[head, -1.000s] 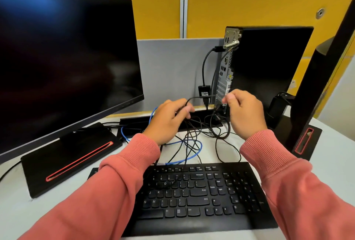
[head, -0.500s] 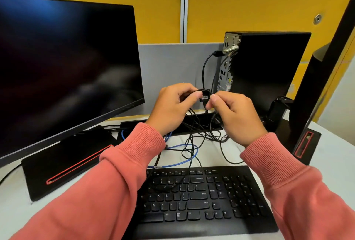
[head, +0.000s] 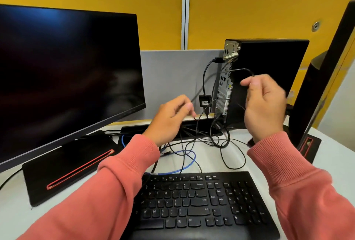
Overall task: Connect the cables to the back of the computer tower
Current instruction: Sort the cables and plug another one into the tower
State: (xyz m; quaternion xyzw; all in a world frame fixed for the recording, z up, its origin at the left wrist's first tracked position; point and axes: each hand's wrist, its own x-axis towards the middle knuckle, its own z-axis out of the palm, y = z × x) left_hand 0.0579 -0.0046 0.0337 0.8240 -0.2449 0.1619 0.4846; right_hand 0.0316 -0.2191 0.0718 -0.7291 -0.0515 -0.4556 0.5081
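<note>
A black computer tower (head: 269, 78) stands upright at the back of the desk, its silver rear port panel (head: 223, 93) facing left. My right hand (head: 263, 103) is raised beside the panel and pinches a thin black cable (head: 240, 69) that arcs over to the upper ports. My left hand (head: 171, 118) is lower and to the left, fingers curled around another thin black cable near a small black adapter box (head: 205, 101) that hangs from a plugged-in lead. Several black cables and a blue cable (head: 189, 163) lie tangled on the desk below.
A black keyboard (head: 199, 201) lies in front of me. A large dark monitor (head: 63, 74) on a black base with a red stripe (head: 73, 166) fills the left. A second monitor's stand (head: 315, 105) rises at the right. A grey divider (head: 172, 78) and yellow wall stand behind.
My hands have parted. The right hand rose to the right beside the tower with a thin cable; the left dropped slightly and left, letting go of the adapter box, which now hangs free.
</note>
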